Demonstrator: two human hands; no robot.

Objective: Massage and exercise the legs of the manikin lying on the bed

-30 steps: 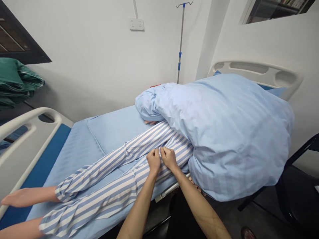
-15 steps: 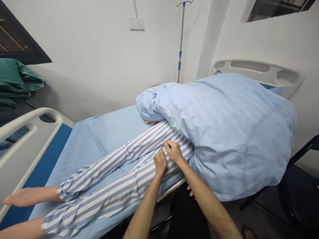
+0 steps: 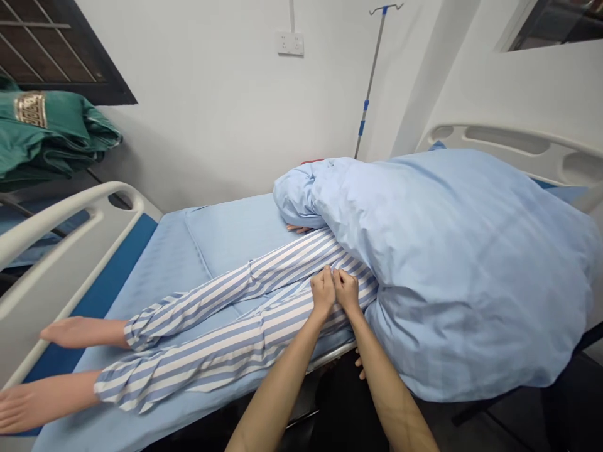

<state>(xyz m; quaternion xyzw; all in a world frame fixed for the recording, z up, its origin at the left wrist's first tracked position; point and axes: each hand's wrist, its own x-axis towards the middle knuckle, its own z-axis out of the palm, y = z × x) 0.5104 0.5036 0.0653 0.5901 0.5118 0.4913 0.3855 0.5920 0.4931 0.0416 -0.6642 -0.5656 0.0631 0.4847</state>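
Pinching striped pajama trousers [image 3: 292,329], the left hand [image 3: 323,292] and right hand [image 3: 347,292] sit side by side.

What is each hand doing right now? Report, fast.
Left hand: closed, pinching the striped pajama trousers.
Right hand: closed, pinching the same trousers.

Left forearm [image 3: 282,383] and right forearm [image 3: 389,383] angle inward; left hand [image 3: 323,292] and right hand [image 3: 347,292] meet side by side, fingers bent downward.
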